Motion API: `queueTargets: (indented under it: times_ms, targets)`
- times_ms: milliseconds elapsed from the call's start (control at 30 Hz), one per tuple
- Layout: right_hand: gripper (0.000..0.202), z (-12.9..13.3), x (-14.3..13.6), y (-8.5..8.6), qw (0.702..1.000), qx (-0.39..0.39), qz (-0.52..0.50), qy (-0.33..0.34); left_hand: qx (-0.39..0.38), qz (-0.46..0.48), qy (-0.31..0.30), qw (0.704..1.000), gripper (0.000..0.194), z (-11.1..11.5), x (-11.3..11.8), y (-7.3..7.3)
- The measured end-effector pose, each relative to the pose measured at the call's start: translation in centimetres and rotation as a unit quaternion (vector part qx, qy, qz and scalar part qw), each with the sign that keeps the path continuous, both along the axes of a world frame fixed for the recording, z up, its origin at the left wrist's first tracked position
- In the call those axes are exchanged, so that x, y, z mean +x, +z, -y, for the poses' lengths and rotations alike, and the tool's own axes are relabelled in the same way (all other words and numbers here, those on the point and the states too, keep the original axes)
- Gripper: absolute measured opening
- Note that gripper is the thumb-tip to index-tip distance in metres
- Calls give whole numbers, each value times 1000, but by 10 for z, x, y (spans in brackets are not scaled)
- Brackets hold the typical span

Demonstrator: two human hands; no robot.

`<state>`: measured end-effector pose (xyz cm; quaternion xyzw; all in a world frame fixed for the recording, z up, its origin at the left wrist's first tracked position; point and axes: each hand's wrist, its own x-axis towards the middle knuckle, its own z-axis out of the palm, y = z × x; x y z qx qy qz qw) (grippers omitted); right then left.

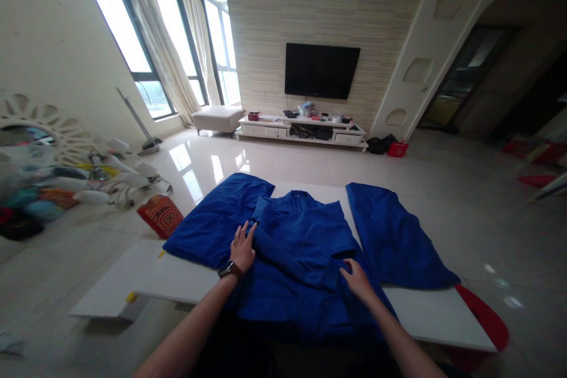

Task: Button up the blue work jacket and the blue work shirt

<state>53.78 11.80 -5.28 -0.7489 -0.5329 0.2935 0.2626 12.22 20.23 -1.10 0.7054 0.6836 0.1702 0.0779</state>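
Note:
A blue garment (305, 236) with a collar lies spread on a white table (429, 313), one sleeve folded across its front. My left hand (243, 247), with a watch on the wrist, rests on the garment near its left shoulder, fingers spread. Near the end of the folded sleeve, my right hand (357, 280) touches the cloth with its fingers apart. To the left lies another blue cloth piece (212, 218), partly beside the garment. A further blue cloth piece (394, 242) lies on the right part of the table.
A red bag (160, 216) stands beyond the table's left part. A red stool (485, 316) shows at the right end. Piled household items (88, 183) lie on the floor at left. A low white cabinet (266, 130) stands under a television (322, 71).

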Motion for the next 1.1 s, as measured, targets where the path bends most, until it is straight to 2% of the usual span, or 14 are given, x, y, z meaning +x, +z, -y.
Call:
queueTargets:
  times_ms: [100,233,300,367,433,500,567,600,667,733,800,867,933,1100]
  targets:
    - [35,-33,-21,-3,999,-35,-9,2,-13,-19,5,1000,93,-31,-22,-3]
    - [27,-57,-30,4,996,-89,-25,16,-87,-33,-59,994,56,-52,-51,-7]
    - [27,-76,-32,26,994,-99,-44,33,-87,-35,-57,994,40,-54,-63,-10]
    - [25,-105,-34,62,993,-74,-76,52,-67,-31,-15,997,31,-53,-74,-14]
    - [30,-134,-37,103,991,2,-118,54,-40,-18,39,998,30,-50,-83,-20]
    - [41,-152,-36,136,969,136,-200,43,-25,-14,68,997,37,-46,-88,-28]
    - [45,-152,-31,148,966,182,-180,27,-37,-20,44,998,47,-43,-92,-36]
    - [46,-144,-27,144,974,160,-157,14,-56,-22,19,998,51,-43,-93,-39]
    - [50,-120,-13,119,989,49,-141,-16,-111,-3,-27,993,53,-48,-97,-39]
    - [57,-92,2,82,980,-89,-178,-20,-164,50,-55,984,48,-63,-101,-31]
    - [61,-66,13,45,968,-149,-202,-25,-181,132,-47,973,42,-88,-102,-20]
    - [65,-44,18,17,957,-160,-238,-40,-160,210,-2,965,39,-117,-94,-11]
    - [63,-28,17,-3,949,-158,-266,-55,-145,236,34,960,43,-144,-77,-10]
    - [53,-12,8,-16,948,-83,-299,-76,-132,227,66,963,39,-183,-34,-34]
